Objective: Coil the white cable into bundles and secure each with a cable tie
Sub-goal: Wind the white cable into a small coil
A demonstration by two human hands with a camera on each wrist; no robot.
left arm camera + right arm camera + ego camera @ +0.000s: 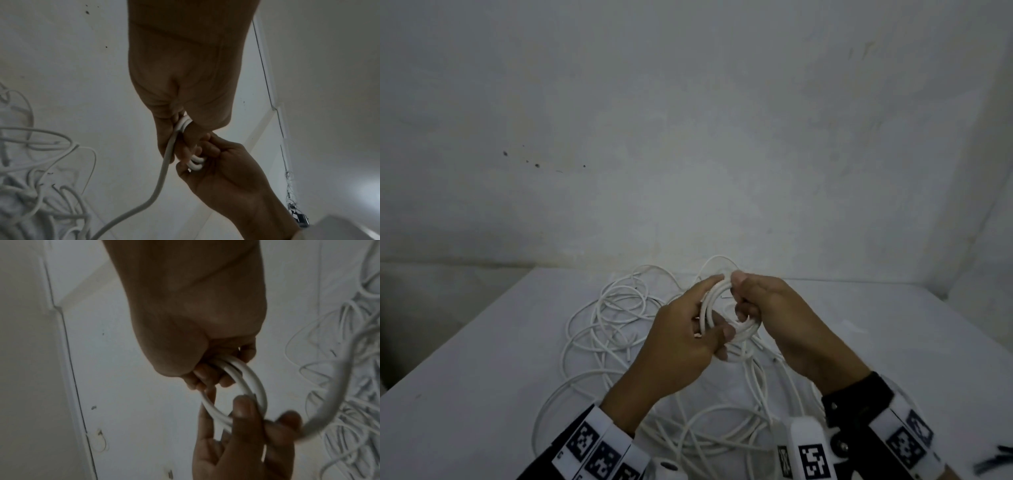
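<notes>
A: Above the white table, both hands hold a small coil of the white cable. Can you see the grip?

B: Mostly. The left hand pinches one side of the coil between thumb and curled fingers; the right hand has its fingers curled round the other side. How many turns the coil has is hard to count, as the fingers cover part of it.

A: And the rest of the cable?

B: Loose loops lie tangled on the table beneath and beyond the hands. One strand runs from the coil down to that pile, clearest in the left wrist view. The near loops are cut off by the lower edge and partly hidden behind the wrists.

A: Anything at the lower right corner?

B: Some dark thin strips, too blurred and cropped to identify.
</notes>
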